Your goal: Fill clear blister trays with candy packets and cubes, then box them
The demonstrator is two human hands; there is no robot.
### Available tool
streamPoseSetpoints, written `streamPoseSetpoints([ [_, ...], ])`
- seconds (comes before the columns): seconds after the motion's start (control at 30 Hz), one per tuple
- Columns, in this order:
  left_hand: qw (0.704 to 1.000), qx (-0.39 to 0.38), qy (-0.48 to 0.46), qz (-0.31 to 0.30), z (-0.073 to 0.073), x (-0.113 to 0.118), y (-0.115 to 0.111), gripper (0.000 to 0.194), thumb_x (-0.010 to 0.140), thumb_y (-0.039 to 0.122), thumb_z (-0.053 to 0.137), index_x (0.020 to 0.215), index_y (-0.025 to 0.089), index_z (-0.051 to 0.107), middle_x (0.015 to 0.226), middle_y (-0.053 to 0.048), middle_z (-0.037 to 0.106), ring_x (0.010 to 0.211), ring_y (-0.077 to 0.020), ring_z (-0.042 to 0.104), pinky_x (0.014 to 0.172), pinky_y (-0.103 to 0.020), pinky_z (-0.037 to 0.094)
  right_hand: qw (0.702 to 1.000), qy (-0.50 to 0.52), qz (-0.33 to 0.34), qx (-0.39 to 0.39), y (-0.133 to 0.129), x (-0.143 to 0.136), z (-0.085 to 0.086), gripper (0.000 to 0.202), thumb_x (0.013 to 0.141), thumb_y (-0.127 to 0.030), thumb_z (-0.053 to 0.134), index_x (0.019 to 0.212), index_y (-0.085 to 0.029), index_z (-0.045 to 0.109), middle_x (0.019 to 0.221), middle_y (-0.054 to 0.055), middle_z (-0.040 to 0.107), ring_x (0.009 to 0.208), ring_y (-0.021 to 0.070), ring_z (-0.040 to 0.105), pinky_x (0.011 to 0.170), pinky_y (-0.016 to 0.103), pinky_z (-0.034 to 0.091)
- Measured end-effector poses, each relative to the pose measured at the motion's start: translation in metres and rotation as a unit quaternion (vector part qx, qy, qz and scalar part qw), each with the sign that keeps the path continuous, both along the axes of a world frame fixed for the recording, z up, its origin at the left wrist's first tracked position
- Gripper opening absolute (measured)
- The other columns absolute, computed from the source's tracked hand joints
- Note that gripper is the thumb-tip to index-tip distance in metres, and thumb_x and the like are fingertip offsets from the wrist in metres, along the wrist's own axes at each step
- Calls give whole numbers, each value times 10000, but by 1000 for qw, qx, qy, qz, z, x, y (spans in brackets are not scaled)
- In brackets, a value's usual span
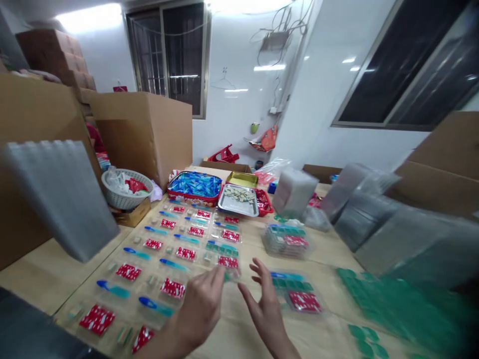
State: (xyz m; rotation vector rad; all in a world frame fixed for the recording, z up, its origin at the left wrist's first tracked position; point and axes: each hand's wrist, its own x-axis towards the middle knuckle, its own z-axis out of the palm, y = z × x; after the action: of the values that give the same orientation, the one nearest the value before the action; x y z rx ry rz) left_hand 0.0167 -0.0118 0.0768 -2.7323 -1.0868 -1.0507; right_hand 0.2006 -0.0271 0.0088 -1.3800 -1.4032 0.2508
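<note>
My left hand (pixel 202 304) is closed, its thumb and fingers pinched over the near edge of a clear blister tray. A small green bit shows at the fingertips, but what they grip is mostly hidden. My right hand (pixel 264 304) is open over the table, thumb and fingers apart and nothing between them. Just beyond the left hand, that tray holds a green strip (pixel 222 249) and a red packet with white marks (pixel 228 262). To the right of my right hand lies a filled clear tray (pixel 316 294) with a blue pen-like item, green pieces and a red packet.
Rows of clear trays with blue pen-like items (pixel 172 264) and red packets cover the left. Behind stand a tin of blue items (pixel 195 185) and a silver tray (pixel 238 213). Stacked filled trays (pixel 286 242) and green pieces (pixel 404 304) lie right; cardboard boxes (pixel 170 134) flank the table.
</note>
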Motion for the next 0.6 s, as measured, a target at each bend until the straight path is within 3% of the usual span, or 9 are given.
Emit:
streamPoseSetpoints([
  [0.1,973,-155,-169,38,-8,-5,35,345,855,171,408,1163,152,562,969,-111,709,863,-205,676,780,-313,551,961,229,47,-148,29,-1,-16,662,714,-496,667,1269,-209,447,1278,159,541,1110,284,576,853,427,512],
  [0.2,875,-348,-333,43,-16,-3,76,344,781,309,532,1074,138,592,830,-80,707,714,-195,675,667,-300,556,894,378,115,-212,57,3,-18,631,644,-529,714,1156,-204,540,1064,116,664,994,268,632,810,388,512],
  [0.27,811,-429,-396,48,-23,4,104,378,747,340,561,1053,118,562,771,-60,687,659,-187,668,617,-290,550,882,401,128,-213,76,9,-16,515,620,-509,735,1000,-187,605,856,68,689,818,230,654,712,340,512],
  [0.3,797,-449,-398,69,-27,9,118,372,755,325,551,1063,118,532,773,-53,681,652,-178,668,612,-282,547,885,396,126,-209,85,13,-15,461,605,-501,739,909,-177,617,760,44,671,717,201,638,651,311,500],
  [0.43,816,-460,-303,175,-46,36,175,263,844,202,421,1097,134,438,850,-61,680,646,-138,671,595,-245,535,914,327,70,-232,132,32,-16,375,582,-515,675,667,-167,561,549,-25,542,492,112,505,514,248,427],
  [0.53,841,-450,-214,211,-58,56,216,186,853,179,420,1012,118,495,830,-87,676,609,-155,665,556,-249,509,923,283,21,-261,172,50,-23,296,613,-450,619,585,-177,509,473,-43,475,431,98,453,477,242,406],
  [0.6,865,-422,-139,232,-64,65,238,128,820,185,502,916,115,551,831,-108,674,701,-196,676,615,-269,501,930,249,-10,-270,196,61,-28,221,640,-376,593,579,-181,509,455,-44,468,418,104,448,467,242,395],
])
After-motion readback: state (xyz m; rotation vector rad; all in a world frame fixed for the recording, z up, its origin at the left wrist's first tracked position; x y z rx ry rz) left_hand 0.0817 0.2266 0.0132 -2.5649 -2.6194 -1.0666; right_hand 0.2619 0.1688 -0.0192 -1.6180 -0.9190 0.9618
